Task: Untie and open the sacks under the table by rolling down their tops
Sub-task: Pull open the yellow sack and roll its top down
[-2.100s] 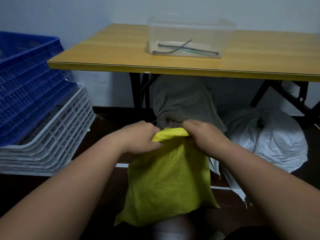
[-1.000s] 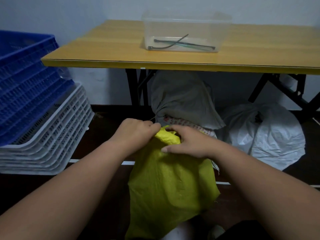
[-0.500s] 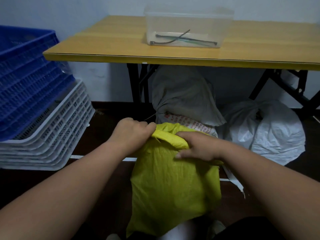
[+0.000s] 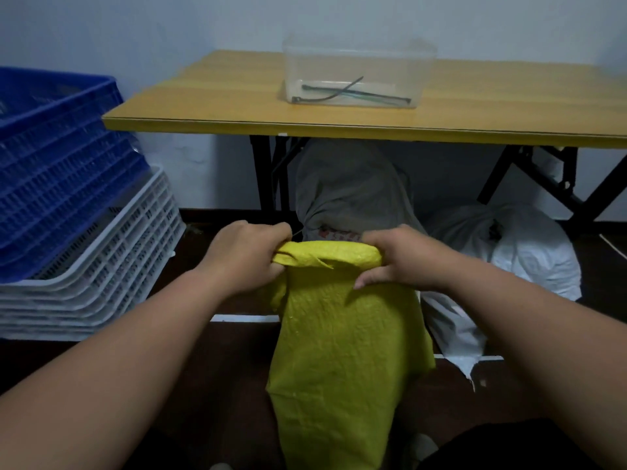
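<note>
Worktop [image 4: 237,96] in yellow wood spans the view above and beyond both hands, with a clear plastic box [image 4: 359,62] on it holding dark cable ties [image 4: 353,95]. Stacked blue and white crates [image 4: 68,198] stand well left of the left hand [image 4: 244,256]. Directly below the hands stands the yellow sack [image 4: 339,351], its top rolled into a thick cuff. The left hand grips the cuff's left end with curled fingers; the right hand [image 4: 403,259] grips the right end. Just beyond the hands, under the worktop, sits a grey sack [image 4: 349,188]; a white sack [image 4: 529,252] lies right of the right hand.
</note>
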